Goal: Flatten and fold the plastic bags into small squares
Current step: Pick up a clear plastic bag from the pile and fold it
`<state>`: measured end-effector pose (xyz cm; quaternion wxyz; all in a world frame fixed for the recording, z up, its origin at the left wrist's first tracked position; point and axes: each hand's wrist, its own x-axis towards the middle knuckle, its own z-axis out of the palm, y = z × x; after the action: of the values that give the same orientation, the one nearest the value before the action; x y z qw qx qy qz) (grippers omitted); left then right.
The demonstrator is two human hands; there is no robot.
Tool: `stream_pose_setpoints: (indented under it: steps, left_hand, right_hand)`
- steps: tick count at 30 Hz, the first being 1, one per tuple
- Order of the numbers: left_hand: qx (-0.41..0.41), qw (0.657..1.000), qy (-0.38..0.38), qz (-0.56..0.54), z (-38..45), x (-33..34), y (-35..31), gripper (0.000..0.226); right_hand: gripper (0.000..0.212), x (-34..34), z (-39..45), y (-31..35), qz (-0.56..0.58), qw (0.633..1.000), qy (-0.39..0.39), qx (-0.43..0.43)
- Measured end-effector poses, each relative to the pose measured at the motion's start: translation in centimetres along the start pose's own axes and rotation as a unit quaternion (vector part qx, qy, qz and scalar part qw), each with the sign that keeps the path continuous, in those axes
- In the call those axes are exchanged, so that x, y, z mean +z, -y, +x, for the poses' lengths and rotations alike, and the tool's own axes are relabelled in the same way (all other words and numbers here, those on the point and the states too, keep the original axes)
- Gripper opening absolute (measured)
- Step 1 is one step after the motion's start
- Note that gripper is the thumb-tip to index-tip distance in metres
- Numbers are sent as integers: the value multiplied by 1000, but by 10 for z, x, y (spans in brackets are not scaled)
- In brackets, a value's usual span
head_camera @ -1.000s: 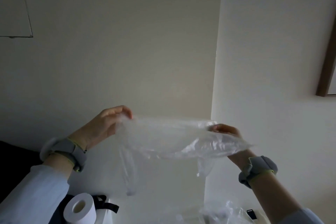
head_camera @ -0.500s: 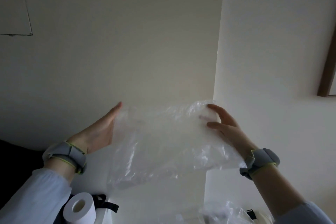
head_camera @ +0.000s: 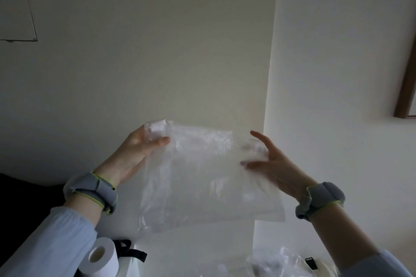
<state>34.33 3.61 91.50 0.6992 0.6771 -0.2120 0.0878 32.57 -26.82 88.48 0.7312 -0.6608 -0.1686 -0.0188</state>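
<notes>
A clear plastic bag (head_camera: 202, 177) hangs spread out in the air in front of the wall, at chest height. My left hand (head_camera: 137, 153) pinches its upper left corner between thumb and fingers. My right hand (head_camera: 270, 164) is at the bag's right edge with fingers spread, and the film blurs over them; whether it grips the bag is unclear. Both wrists carry grey bands. More crumpled clear bags (head_camera: 276, 263) lie at the bottom right.
A white toilet roll (head_camera: 103, 258) stands at the bottom left beside a black strap (head_camera: 132, 252). A wall corner (head_camera: 270, 119) runs vertically behind the bag. A brown wooden frame (head_camera: 405, 78) is at the far right.
The bag went from a bunched horizontal strip to a flat open sheet. My left hand closed its thumb onto the top left corner, and my right hand slid down the right edge.
</notes>
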Motion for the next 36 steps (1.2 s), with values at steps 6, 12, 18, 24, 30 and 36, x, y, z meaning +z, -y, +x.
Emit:
stream_pose_setpoints:
  steps: [6,12,18,24,30,36]
  left_hand:
    - [-176,983,42,-23,-4,-6,3,32]
    - [-66,969,-235,-47,10,11,10,23]
    - [223,868,-366,251,5,21,-5,18]
    - [313,859,-264,307,4,10,-18,23]
    - [335,875,-93,336,6,28,-22,15]
    - [230,924,-28,305,14,18,-15,27]
  right_hand:
    - [62,5,3,8,-50,989,-67,-120]
    - [62,16,0,13,-241,946,-61,-206]
    - [89,7,-1,10,-105,985,20,-133]
    - [124,-16,-4,25,-101,993,-28,-45]
    - [93,37,7,40,-269,953,142,0]
    - [68,50,6,17,-166,965,203,16]
